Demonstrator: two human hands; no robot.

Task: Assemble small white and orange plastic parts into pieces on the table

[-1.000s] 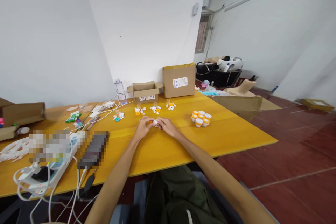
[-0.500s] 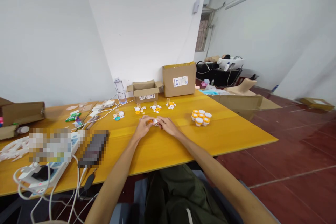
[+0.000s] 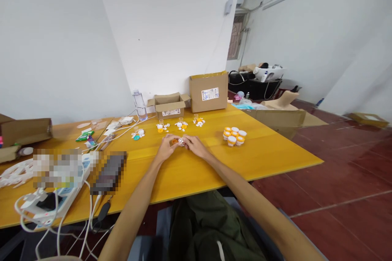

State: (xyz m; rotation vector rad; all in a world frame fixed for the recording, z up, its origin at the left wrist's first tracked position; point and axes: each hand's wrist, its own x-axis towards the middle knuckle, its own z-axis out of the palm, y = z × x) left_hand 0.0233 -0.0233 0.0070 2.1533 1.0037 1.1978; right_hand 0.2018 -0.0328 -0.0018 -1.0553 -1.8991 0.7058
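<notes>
A small round white plastic piece (image 3: 181, 141) with holes sits between both hands, low over the yellow table (image 3: 275, 159). It is too small to tell which way it points. The left hand (image 3: 165, 147) and the right hand (image 3: 194, 146) pinch it with curled fingers, and an orange bit (image 3: 174, 141) touches its left side. Right of the piece stands a bunch of little orange and white tubs (image 3: 234, 137). Behind the piece lie more small parts (image 3: 181, 125) and two cardboard boxes (image 3: 208, 91). In front of the piece the smooth table is bare up to its edge.
</notes>
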